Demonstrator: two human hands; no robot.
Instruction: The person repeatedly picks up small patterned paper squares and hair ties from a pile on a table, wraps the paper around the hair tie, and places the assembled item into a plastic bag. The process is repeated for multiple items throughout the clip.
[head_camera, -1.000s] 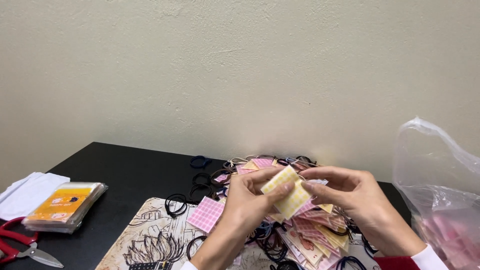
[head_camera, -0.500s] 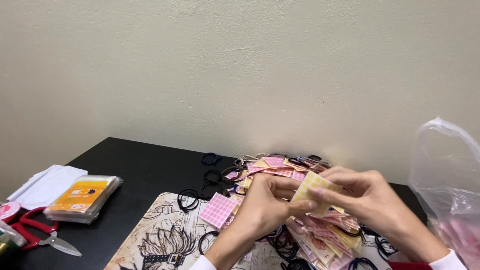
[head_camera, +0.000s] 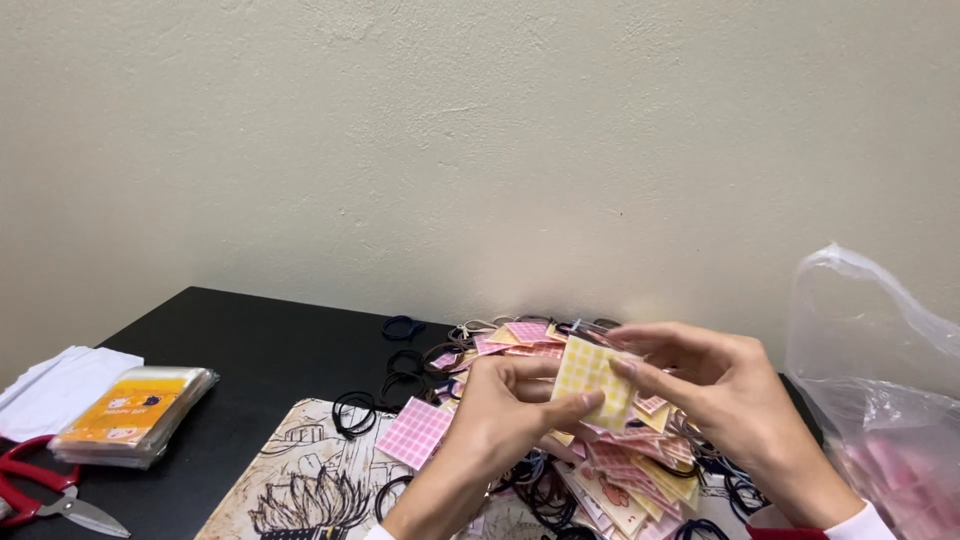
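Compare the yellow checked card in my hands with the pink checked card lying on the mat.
The yellow checked card is held up between both hands, tilted; the pink checked card lies flat and untouched on the printed mat. Colours differ: yellow versus pink. Both are small gingham squares.

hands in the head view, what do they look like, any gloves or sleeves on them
Both hands are bare, with no gloves, rings or watch in view. The left hand shows only a sliver of white cuff at the bottom edge of the frame. The right hand ends in a white cuff at the wrist, with a strip of red fabric just beside it. Fingernails are short and unpainted.
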